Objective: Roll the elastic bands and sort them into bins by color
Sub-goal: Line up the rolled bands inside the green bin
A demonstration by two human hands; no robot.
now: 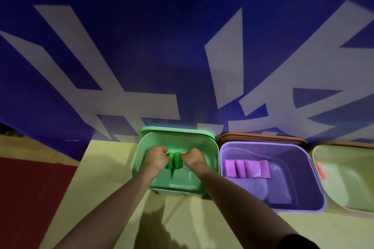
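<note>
Three open bins stand in a row on a yellowish table top [113, 168], backed against a blue banner [162, 56] printed with large pale lettering. The green bin [141, 147] is on the left of the row, its green lid [174, 130] propped behind it against the banner. Just beside it, touching or nearly so, is the purple bin [311, 188] with a brown lid [263, 136] behind it. Four rolled purple bands [247, 169] lie side by side on its floor near the far wall. To the right, cut off by the frame edge, is a pale green bin [344, 188] with a pink-red band [321, 171] resting against its left inner wall. A dark red surface [30, 198] shows at the lower left beside the table.

Both forearms reach over the near rim of the green bin, hiding much of its floor and near wall. The left hand [156, 157] and the right hand [192, 157] are inside the bin, knuckles up, fingers curled tightly. Between them sits a green elastic band [174, 159], folded or rolled into upright loops; each hand grips one side of it, though the fingertips are hidden beneath the knuckles. The band is held near the middle of the green bin; whether it touches the floor cannot be told.
</note>
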